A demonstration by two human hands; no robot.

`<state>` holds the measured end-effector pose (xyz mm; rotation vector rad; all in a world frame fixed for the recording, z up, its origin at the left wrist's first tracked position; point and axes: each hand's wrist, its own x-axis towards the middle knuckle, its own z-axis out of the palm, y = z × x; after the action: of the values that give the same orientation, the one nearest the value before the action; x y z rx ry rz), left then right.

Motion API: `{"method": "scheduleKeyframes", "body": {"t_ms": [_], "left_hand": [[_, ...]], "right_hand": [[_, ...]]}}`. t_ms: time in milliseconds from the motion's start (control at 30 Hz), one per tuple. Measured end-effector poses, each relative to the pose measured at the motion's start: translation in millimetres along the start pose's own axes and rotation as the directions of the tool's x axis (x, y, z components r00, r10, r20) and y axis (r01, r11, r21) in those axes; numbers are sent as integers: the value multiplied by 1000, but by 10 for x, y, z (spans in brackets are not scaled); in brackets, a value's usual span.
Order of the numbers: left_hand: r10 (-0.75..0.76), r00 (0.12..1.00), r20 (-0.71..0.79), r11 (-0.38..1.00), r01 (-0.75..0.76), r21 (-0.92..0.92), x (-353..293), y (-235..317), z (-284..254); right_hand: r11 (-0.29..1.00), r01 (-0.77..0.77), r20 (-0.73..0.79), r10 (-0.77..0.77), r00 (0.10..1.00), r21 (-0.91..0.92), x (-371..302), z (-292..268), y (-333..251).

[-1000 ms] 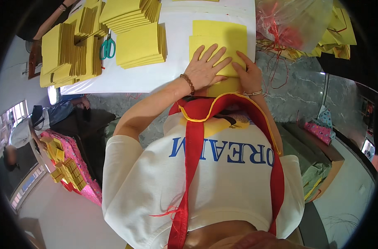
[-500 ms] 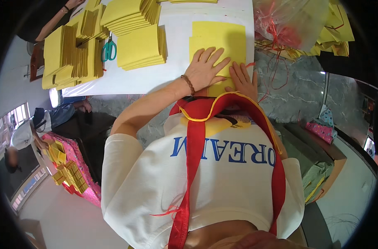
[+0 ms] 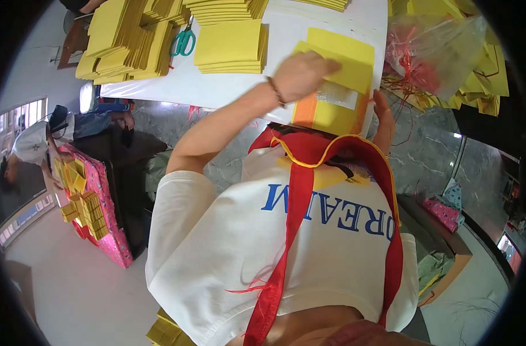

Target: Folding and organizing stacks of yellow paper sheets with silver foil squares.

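My left hand, with a beaded bracelet at the wrist, has its fingers curled in at the edge of a yellow paper sheet; motion blurs the fingertips. The sheet lies slanted over another yellow piece with an orange strip along its left side. A shiny pale patch shows between the two. By the table's right edge is my right hand, fingers stretched upward beside the yellow piece and apparently holding nothing. My red apron hides part of that hand.
Stacked folded yellow papers cover the left of the white table. Green-handled scissors lie among them. A clear plastic bag with red string sits right of the table. Another person is at a pink-covered table on the left.
My left hand was spread flat on the yellow paper; now its fingers are curled and the sheet has shifted, uncovering the pale patch and orange strip. My right hand has moved right, off the paper.
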<state>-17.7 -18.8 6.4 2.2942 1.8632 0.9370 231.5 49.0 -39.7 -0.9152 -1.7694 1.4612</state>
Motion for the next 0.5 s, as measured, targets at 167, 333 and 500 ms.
{"method": "scheduleKeyframes", "body": {"t_ms": [167, 333, 500], "left_hand": [[17, 984, -176, 965, 29, 259, -439, -617, -905], [-106, 993, -44, 827, 113, 551, -987, -1279, -889], [-170, 985, 6, 831, 141, 538, -1185, -1472, -718]], "right_hand": [[998, -59, -85, 60, 995, 16, -26, -3, -34], [998, -58, -81, 56, 995, -20, 1, 52, -25], [998, -23, -68, 20, 997, -55, 8, 72, 35]]}}
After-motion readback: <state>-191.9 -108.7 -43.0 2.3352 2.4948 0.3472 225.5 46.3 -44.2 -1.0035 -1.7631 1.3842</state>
